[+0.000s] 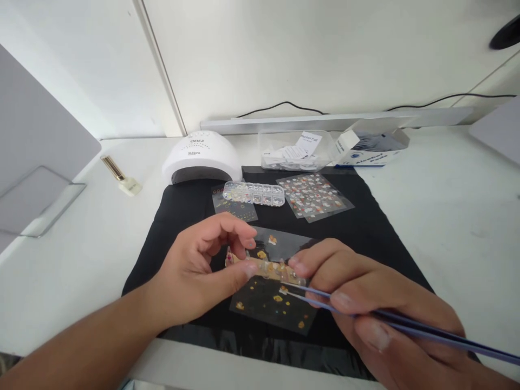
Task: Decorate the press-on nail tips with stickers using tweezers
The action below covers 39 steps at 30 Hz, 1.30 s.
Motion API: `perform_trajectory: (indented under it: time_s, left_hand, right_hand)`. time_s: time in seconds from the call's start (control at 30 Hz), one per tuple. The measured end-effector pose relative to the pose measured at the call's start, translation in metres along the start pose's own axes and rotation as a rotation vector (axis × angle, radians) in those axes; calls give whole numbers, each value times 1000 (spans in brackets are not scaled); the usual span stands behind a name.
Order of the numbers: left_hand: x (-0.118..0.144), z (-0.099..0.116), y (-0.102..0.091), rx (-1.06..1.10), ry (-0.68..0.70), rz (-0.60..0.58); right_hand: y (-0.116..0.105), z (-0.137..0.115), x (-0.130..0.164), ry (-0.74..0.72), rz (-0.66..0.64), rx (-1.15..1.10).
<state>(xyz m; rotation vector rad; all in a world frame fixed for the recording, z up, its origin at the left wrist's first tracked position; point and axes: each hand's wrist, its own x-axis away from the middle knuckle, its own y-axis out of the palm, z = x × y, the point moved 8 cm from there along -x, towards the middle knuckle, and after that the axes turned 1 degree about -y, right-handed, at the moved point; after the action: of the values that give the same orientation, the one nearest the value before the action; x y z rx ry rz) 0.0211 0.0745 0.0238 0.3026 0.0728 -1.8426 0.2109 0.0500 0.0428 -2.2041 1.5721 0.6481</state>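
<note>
Spreading across the white table (pixel 447 216) is a black mat (pixel 365 216), and all the work sits on it. At the back stands a white nail lamp (pixel 201 157), with a clear tub (pixel 292 151) and an open box of pads (pixel 374 149) beside it. Nearer in lie a sheet of coloured stickers (pixel 312 196) and a small clear case of gems (pixel 254 193), and off to the left a gold-capped bottle (pixel 122 177) lies on its side.

Now to the hands. The left hand (pixel 190 276) pinches one end of a tan strip of nail tips (pixel 264 268) between thumb and fingers, held just above a clear sheet of gold stickers (pixel 276 303). The right hand (pixel 365 303) has its fingers closed around blue tweezers (pixel 406 322), whose prongs look slightly parted near the strip's right end; whether they carry a sticker is too small to tell.

Doing this well likely means keeping the strip level and steady, bracing the right hand against it, and squeezing the tweezers lightly so a sticker would not crease.
</note>
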Motion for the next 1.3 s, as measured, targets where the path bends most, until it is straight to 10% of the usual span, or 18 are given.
perform_trajectory:
  time_s: [1.3]
  left_hand:
    - [7, -3, 20, -42, -28, -300]
  right_hand:
    - [-24, 17, -18, 30, 143, -156]
